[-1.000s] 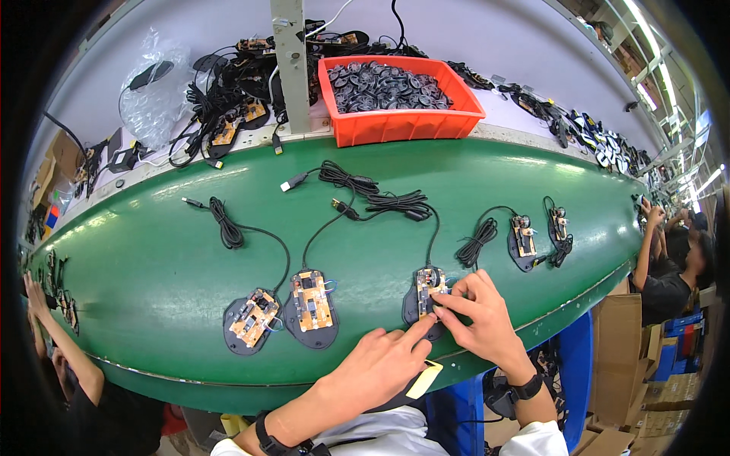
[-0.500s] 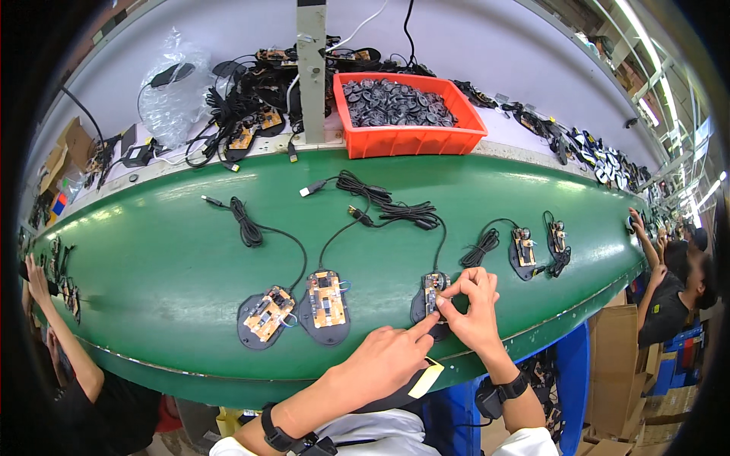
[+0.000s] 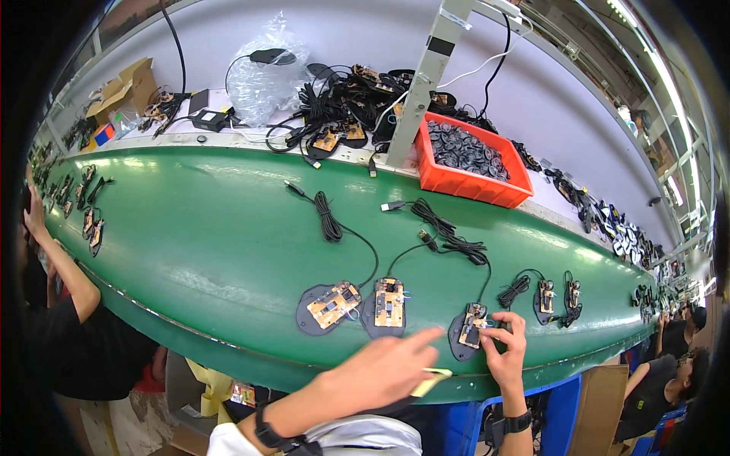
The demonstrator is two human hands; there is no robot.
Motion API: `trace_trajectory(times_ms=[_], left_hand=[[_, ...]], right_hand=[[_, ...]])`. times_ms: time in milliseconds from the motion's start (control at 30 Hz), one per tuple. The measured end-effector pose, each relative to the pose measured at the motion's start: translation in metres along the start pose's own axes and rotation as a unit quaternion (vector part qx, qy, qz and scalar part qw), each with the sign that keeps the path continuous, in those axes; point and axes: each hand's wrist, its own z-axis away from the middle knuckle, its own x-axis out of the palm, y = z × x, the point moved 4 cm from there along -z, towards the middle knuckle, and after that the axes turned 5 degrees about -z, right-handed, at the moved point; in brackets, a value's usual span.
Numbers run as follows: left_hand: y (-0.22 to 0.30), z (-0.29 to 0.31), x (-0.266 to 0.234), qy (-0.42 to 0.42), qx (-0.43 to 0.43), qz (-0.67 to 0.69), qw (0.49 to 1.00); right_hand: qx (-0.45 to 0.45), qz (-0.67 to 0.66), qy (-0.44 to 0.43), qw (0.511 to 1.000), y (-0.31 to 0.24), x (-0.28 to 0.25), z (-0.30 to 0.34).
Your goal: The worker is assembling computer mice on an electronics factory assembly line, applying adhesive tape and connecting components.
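Observation:
An opened computer mouse [image 3: 465, 342], a dark base with a tan circuit board, lies near the belt's front edge. My right hand [image 3: 508, 351] is at its right side, with thumb and index finger pinched at the board's edge. Left of that mouse, my left hand [image 3: 384, 368] hovers, smeared by motion, its index finger stretched out and nothing visible in it. A yellow strip [image 3: 432, 382] shows just below it; I cannot tell whether the hand touches it. Two more opened mice, one tilted [image 3: 328, 307] and one straight [image 3: 388, 305], lie to the left, with bundled black cables behind.
The green belt [image 3: 220, 228] carries further opened mice [image 3: 546, 302] on the right and more at far left. Behind stand a red bin [image 3: 475, 186] of small dark round parts, a metal post [image 3: 426, 83] and heaped mice with cables [image 3: 334, 106]. Co-workers sit at both ends.
The view has turned left, so the scene sits further right. My left hand has drawn away from the mouse, where its finger touched before. My right hand stays at the board.

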Motion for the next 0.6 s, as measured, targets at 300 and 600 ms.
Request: trace_trajectory(times_ms=[300,600], left_hand=[[-0.065,0.081,-0.066,0.071,-0.053,-0.041,0.995],[-0.090,0.108,-0.082,0.154,-0.177,-0.096,0.967]], right_hand=[[-0.015,0.017,-0.072,0.997,-0.023,0.004,-0.021],[0.052,-0.028,-0.082,0.995,-0.020,-0.001,-0.022]])
